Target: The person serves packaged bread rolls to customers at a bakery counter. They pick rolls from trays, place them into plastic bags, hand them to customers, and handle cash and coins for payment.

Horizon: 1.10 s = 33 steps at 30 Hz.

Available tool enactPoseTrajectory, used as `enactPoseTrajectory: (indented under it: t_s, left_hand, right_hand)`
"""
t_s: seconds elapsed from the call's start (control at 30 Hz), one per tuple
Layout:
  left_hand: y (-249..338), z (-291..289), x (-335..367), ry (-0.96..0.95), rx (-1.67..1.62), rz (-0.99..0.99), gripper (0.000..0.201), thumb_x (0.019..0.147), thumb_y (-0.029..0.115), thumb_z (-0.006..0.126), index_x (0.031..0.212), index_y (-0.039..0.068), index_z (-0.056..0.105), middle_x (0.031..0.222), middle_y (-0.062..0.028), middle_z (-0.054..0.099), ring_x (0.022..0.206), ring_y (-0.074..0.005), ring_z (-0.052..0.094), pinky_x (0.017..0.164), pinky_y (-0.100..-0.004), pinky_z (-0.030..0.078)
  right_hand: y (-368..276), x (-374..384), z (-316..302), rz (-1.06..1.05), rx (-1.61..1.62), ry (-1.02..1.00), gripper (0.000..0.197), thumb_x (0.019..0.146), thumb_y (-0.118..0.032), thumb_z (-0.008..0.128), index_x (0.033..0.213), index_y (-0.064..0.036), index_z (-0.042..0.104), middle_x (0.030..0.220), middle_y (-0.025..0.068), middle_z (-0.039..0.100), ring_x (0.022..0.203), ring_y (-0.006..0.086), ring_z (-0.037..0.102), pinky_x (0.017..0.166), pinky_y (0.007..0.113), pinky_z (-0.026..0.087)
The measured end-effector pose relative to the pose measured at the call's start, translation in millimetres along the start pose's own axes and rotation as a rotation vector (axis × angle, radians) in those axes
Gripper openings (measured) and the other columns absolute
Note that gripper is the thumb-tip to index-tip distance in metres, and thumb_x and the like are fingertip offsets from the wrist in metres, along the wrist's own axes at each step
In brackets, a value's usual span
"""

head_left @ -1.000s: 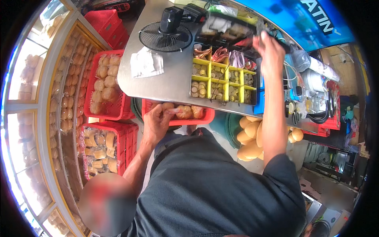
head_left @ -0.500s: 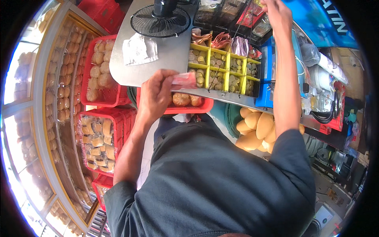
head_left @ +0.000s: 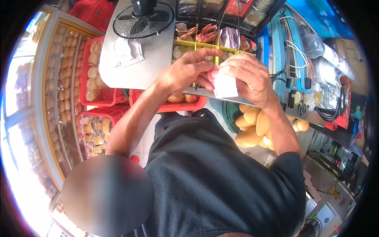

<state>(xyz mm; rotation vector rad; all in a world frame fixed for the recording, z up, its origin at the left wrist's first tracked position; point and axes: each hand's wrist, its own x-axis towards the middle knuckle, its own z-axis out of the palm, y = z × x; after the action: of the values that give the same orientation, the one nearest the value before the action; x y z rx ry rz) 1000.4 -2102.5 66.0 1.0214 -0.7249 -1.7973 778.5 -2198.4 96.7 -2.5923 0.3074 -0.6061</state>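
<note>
My left hand (head_left: 183, 73) and my right hand (head_left: 252, 75) meet above the front of a yellow-divided cash tray (head_left: 195, 44). Between my left fingers and thumb is a folded reddish banknote (head_left: 213, 74), partly hidden by the fingers. A white slip of paper (head_left: 226, 86) hangs from my right fingertips, overlapping the note. Behind my hands, the tray's back row holds bundles of brown, red and purple banknotes (head_left: 207, 33). Coins (head_left: 179, 51) fill the compartments in front, and my hands cover many of them.
A black fan (head_left: 144, 19) and a crumpled white paper (head_left: 132, 51) rest on the metal counter (head_left: 114, 75). Red baskets of bread (head_left: 94, 71) stand at left beside a glass-fronted bread cabinet (head_left: 35, 106). Long yellow loaves (head_left: 254, 126) are at right. Scissors (head_left: 302, 108) lie farther right.
My right hand has come down from the far right to meet my left, now with a white slip. My left hand has moved right with the reddish note. The view has shifted slightly.
</note>
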Motion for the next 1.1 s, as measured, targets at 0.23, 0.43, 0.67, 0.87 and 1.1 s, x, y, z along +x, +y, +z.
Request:
enactPoseTrajectory:
  t_s: [0.23, 0.43, 0.67, 0.87, 1.1]
  left_hand:
    - [-20.4, 1.7, 1.7, 0.211, 0.778, 0.333, 0.049, 0.108, 0.009, 0.053, 0.156, 0.004, 0.044, 0.087, -0.0078, 0.073, 0.081, -0.0178, 0.073, 0.077, -0.0312, 0.06]
    - [-26.1, 2.4, 12.8, 0.389, 0.665, 0.425, 0.035, 0.104, 0.009, 0.067, 0.137, 0.002, 0.062, 0.094, -0.0097, 0.077, 0.093, -0.0152, 0.075, 0.081, -0.03, 0.059]
    - [29.9, -72.1, 88.3, 0.759, 1.335, 0.781, 0.016, 0.095, 0.019, 0.071, 0.102, 0.004, 0.074, 0.093, -0.02, 0.074, 0.085, -0.0373, 0.075, 0.076, -0.0454, 0.058]
    - [18.8, -65.2, 146.0, 0.472, 1.684, 0.437, 0.022, 0.096, 0.018, 0.064, 0.091, -0.001, 0.075, 0.091, -0.0263, 0.074, 0.089, -0.0455, 0.074, 0.082, -0.0528, 0.061]
    - [3.9, -56.1, 147.1, 0.356, 1.768, 0.235, 0.023, 0.096, 0.016, 0.061, 0.093, -0.001, 0.077, 0.1, -0.0267, 0.075, 0.095, -0.0449, 0.075, 0.084, -0.0532, 0.061]
  right_hand:
    - [32.5, -8.3, -7.9, 0.478, 0.916, -0.185, 0.066, 0.086, -0.014, 0.089, 0.143, 0.0041, 0.059, 0.13, 0.0127, 0.07, 0.112, 0.017, 0.069, 0.097, 0.036, 0.058]
    - [52.1, 3.8, 28.2, 0.653, 0.927, 0.019, 0.02, 0.096, -0.004, 0.077, 0.114, 0.0029, 0.073, 0.098, 0.0026, 0.076, 0.092, 0.0089, 0.07, 0.086, 0.028, 0.058]
    - [76.1, -19.4, 33.4, 0.602, 0.647, 0.203, 0.014, 0.101, -0.01, 0.074, 0.112, -0.0011, 0.073, 0.093, -0.0011, 0.073, 0.087, 0.0052, 0.066, 0.079, 0.024, 0.054]
    - [51.3, -63.9, 31.6, 0.685, 0.436, 0.214, 0.015, 0.1, -0.012, 0.075, 0.11, -0.0003, 0.075, 0.091, 0.002, 0.074, 0.084, 0.0072, 0.067, 0.077, 0.025, 0.054]
    - [49.0, -101.3, 41.1, 0.767, 0.433, 0.2, 0.016, 0.1, -0.012, 0.075, 0.111, 0.0004, 0.075, 0.089, 0.0048, 0.075, 0.082, 0.0081, 0.068, 0.077, 0.027, 0.056]
